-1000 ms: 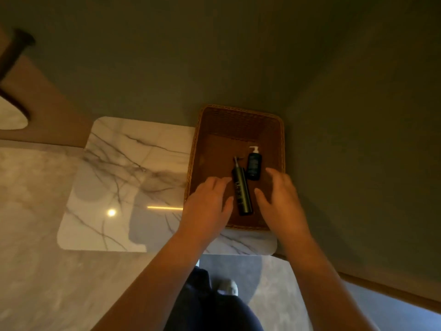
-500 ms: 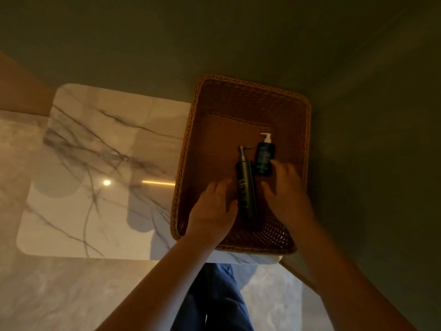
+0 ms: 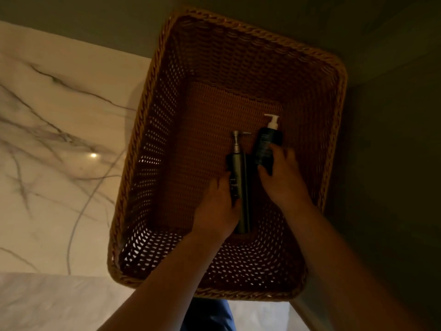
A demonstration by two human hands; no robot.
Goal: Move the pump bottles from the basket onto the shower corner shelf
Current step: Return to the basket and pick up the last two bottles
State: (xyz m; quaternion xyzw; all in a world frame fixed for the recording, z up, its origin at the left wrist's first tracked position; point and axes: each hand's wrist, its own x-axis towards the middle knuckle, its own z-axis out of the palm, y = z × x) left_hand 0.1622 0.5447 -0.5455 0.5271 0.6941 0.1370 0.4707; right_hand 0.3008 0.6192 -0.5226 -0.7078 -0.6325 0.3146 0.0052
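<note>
A brown woven basket (image 3: 238, 27) stands on a white marble surface (image 3: 59, 139) in a dim corner. Two pump bottles lie flat on its bottom. The tall slim grey bottle (image 3: 239, 173) has a metal pump pointing away from me. My left hand (image 3: 218, 206) grips its lower half, thumb over the body. Just to its right lies a shorter dark bottle with a white pump (image 3: 266, 142). My right hand (image 3: 282, 177) holds its base, fingers curled round it.
Dark green walls (image 3: 393, 139) meet in a corner right behind and beside the basket. The marble surface stretches left of the basket, with a small light reflection on it. A lower marble ledge (image 3: 47, 304) lies near me.
The view has drawn much closer over the basket. Both hands went from hovering beside the bottles to gripping them, left on the tall one, right on the short one.
</note>
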